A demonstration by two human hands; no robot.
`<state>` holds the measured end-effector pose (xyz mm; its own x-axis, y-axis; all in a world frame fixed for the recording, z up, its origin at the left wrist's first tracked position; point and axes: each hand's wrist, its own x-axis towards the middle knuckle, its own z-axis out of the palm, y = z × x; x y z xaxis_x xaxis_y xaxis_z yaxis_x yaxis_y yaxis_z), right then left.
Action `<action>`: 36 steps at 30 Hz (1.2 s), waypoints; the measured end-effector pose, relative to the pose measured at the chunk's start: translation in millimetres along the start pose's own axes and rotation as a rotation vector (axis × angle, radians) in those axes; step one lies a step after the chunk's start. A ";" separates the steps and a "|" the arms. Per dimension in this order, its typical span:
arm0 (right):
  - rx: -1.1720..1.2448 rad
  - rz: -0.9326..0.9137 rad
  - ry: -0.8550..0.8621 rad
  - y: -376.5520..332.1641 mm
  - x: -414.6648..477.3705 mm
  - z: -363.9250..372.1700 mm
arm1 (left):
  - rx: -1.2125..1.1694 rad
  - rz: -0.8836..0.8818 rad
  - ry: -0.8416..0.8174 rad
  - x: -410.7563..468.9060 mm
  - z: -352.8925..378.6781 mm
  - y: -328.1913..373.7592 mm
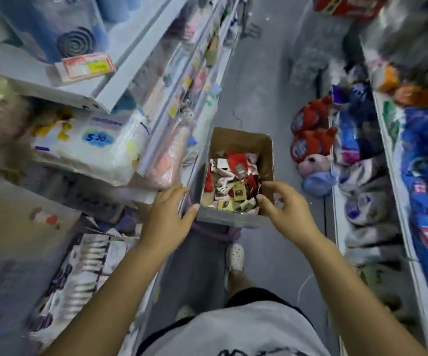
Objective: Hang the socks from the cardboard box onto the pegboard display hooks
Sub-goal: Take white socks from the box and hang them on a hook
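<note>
Between two long runs of shop shelving, the left shelving [130,80] crowded with pale packets and price tags and the right shelving [387,150] with blue and grey bags, ran a narrow aisle of grey concrete floor [267,93]. Much of the stock at the edges was blurred.

One open cardboard box [238,140] stood in the middle of the aisle, close against the foot of the left shelving, on a purple support [215,232] that was mostly hidden under it. Both bare arms reached forward to its near end.

The left hand [166,214] lay at the box's near left corner with its fingers straight and released, holding nothing, the fingertips at the outer wall. The right hand [290,209] hovered over the near right corner with thumb and fingers curled inward just above the contents. Whether it gripped a pack or only touched one, I could not tell.

Inside the box lay the socks [233,173], a loose jumble of red, white and pink pairs with card labels, too tangled to count and filling the near half.

Two red jugs [308,119] sat on the floor by the right shelving, well apart from the box. One white clog [234,258] showed on the floor below the box.
</note>
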<state>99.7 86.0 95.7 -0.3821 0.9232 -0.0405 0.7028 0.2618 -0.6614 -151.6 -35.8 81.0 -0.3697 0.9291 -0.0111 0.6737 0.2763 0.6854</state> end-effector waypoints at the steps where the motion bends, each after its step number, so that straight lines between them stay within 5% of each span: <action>1: 0.007 0.042 -0.017 12.8 8.9 2.9 | 0.001 -0.017 -0.023 9.2 10.8 -3.1; 17: 0.142 0.569 -0.512 160.0 223.0 149.1 | -0.066 -0.588 -0.131 175.6 161.1 -51.1; 28: 0.615 0.923 -0.283 186.8 261.5 265.5 | -0.147 -0.562 -0.080 193.1 186.5 -90.2; 33: 0.404 0.964 -0.146 193.9 267.0 285.6 | -0.215 -0.582 -0.090 192.8 188.7 -98.4; 36: 0.499 0.971 -0.168 192.4 255.3 274.5 | -0.249 -0.605 -0.116 194.3 187.8 -101.4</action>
<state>-27.3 294.8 -247.5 0.0977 0.6150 -0.7825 0.4412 -0.7315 -0.5198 -171.6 162.9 -127.4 -0.5557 0.6523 -0.5155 0.1954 0.7052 0.6816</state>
